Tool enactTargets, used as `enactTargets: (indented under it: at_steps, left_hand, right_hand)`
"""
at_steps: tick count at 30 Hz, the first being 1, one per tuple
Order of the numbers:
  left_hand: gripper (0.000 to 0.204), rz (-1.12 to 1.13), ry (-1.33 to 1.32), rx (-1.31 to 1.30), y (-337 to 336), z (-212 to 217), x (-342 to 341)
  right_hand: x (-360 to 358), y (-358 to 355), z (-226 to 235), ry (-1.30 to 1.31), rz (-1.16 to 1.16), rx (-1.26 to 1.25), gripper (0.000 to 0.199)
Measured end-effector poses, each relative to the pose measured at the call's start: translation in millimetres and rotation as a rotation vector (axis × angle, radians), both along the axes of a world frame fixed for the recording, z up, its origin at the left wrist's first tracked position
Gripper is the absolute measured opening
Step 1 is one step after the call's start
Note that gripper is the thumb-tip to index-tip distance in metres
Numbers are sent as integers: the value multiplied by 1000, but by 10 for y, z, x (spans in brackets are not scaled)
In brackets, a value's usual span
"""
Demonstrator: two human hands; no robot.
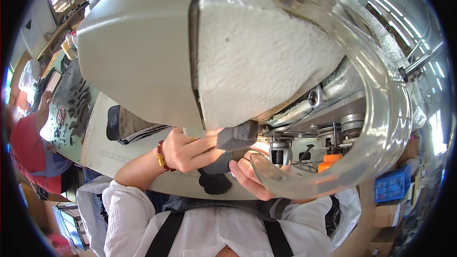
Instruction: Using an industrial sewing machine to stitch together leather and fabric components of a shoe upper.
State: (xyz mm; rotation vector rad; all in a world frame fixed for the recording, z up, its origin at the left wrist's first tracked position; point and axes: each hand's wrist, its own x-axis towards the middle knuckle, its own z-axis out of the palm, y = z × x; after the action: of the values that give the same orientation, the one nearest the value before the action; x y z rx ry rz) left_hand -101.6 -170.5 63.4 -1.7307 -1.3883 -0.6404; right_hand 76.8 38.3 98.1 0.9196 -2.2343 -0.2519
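My left hand (183,150), with a red bead bracelet (162,158) at the wrist, is closed on a flat dark grey piece (219,163) at the front of a large cream machine (259,43). A grey block (236,136) hides some of its fingertips. Facing it from the right, my right hand (250,175) has bent fingers pinching the near side of that piece. A curved clear plastic tube (381,114) crosses in front of part of the right hand. Several dark rounded pieces (215,182) lie on the worktable below the hands.
A dark folded stack (128,124) rests on the worktable (107,150) to the left. Beyond are red-handled scissors (60,115), scattered dark strips (80,107) and a person in red (31,150). Metal machine parts and an orange part (329,162) sit right; a blue basket (392,184) stands farther right.
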Motion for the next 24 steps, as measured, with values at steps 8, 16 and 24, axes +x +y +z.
enactTargets:
  at_steps: [8, 16, 24]
  left_hand:
    - [22, -48, -212, -72, 72, -367, -155]
    - [30, -65, -485, -179, 28, -702, -239]
    - [39, 4, -1100, -541, -67, -967, -312]
  right_hand:
    - [-265, 31, -172, 180, 22, 182, 19]
    - [-304, 85, -272, 301, -51, 369, 21]
    - [-343, 119, -319, 374, -78, 478, 23]
